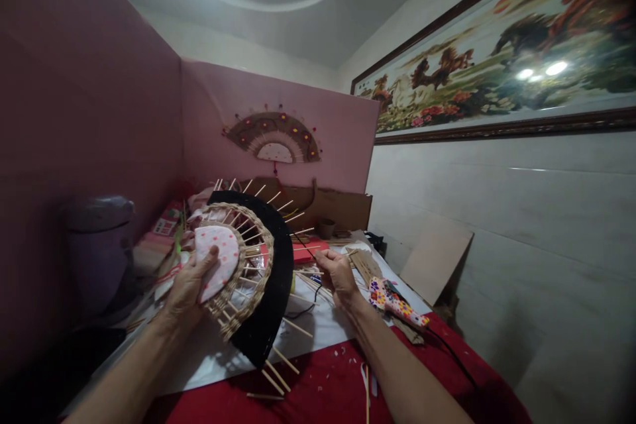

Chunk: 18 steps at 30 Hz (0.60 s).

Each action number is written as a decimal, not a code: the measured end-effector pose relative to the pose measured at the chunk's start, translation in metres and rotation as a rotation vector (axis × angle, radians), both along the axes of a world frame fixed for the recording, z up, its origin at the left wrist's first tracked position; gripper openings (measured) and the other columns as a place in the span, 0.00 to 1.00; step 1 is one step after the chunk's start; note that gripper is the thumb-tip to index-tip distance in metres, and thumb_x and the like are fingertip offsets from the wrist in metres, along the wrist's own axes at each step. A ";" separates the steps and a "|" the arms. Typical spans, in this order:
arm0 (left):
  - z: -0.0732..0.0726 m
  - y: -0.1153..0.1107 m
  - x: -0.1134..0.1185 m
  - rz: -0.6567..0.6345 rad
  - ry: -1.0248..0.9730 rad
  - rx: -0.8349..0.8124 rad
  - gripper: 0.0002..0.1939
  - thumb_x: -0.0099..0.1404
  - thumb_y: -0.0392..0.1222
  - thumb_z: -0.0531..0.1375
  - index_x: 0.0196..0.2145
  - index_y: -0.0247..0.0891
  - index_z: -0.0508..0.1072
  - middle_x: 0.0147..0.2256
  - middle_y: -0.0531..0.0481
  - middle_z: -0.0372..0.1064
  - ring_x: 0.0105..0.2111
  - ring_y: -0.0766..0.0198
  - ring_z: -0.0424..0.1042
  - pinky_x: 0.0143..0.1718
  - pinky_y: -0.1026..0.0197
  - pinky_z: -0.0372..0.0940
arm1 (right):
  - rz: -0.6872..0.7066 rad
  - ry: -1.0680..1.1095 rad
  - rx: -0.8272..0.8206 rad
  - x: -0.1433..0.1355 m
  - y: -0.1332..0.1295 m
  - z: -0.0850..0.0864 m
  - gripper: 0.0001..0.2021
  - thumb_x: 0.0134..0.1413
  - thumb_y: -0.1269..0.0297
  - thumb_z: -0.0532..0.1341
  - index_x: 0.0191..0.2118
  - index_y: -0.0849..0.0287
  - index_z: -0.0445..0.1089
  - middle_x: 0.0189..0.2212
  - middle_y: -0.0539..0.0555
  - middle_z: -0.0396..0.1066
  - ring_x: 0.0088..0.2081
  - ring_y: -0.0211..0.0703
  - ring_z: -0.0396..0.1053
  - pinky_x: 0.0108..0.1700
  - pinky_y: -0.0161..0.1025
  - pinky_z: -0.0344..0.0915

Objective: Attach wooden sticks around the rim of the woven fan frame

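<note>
A half-round craft fan (281, 265) is held up in front of me, tilted. It has a white, pink-dotted half-circle (221, 255) at its base, woven straw-coloured cord, a wide black band and thin wooden sticks poking out past the edge. My left hand (189, 285) grips the dotted base, thumb on the front; its other fingers are hidden behind. To the right of the fan, my right hand (338, 275) is pinched on a thin black cord (304, 244) that runs to the band's outer edge. More black cord hangs below, over the table.
A flower-patterned glue gun (395, 301) with a black cable lies right on the white and red table covering (318, 404). Loose sticks, scraps and a red sheet (302, 253) lie behind the fan. A finished-looking fan (275, 136) hangs on the pink panel. A lidded bin (99, 252) stands left.
</note>
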<state>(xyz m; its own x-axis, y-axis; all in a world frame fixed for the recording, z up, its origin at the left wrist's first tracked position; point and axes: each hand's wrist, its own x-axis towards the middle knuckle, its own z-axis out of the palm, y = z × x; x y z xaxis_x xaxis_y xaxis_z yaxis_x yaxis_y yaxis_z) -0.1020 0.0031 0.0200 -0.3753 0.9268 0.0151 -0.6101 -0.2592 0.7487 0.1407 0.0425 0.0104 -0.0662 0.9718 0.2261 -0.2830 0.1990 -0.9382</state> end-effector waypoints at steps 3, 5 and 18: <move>-0.001 0.002 -0.005 0.003 0.168 0.093 0.09 0.52 0.34 0.61 0.34 0.33 0.71 0.25 0.45 0.73 0.19 0.61 0.72 0.19 0.60 0.69 | -0.045 -0.113 0.091 0.002 -0.003 0.003 0.15 0.43 0.54 0.60 0.20 0.62 0.63 0.11 0.41 0.46 0.13 0.27 0.39 0.16 0.31 0.35; -0.002 0.003 -0.006 0.049 0.201 0.116 0.09 0.52 0.34 0.62 0.33 0.33 0.71 0.23 0.47 0.72 0.18 0.63 0.71 0.17 0.63 0.68 | -0.136 -0.236 0.265 0.003 -0.006 0.005 0.15 0.46 0.55 0.59 0.19 0.62 0.64 0.12 0.43 0.51 0.16 0.29 0.45 0.18 0.31 0.42; -0.002 0.005 -0.005 0.131 0.229 0.152 0.11 0.51 0.36 0.63 0.34 0.34 0.71 0.25 0.48 0.73 0.19 0.64 0.71 0.18 0.64 0.67 | -0.296 -0.786 0.856 -0.003 -0.031 0.006 0.06 0.51 0.68 0.56 0.27 0.60 0.68 0.23 0.51 0.65 0.26 0.36 0.61 0.30 0.34 0.55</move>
<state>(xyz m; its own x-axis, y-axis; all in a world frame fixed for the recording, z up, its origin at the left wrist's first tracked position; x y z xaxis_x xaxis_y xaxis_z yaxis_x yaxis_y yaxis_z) -0.1069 0.0078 0.0178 -0.4627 0.8511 0.2482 -0.3841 -0.4448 0.8091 0.1378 0.0115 0.0168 -0.2748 0.5267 0.8044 0.4700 0.8034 -0.3656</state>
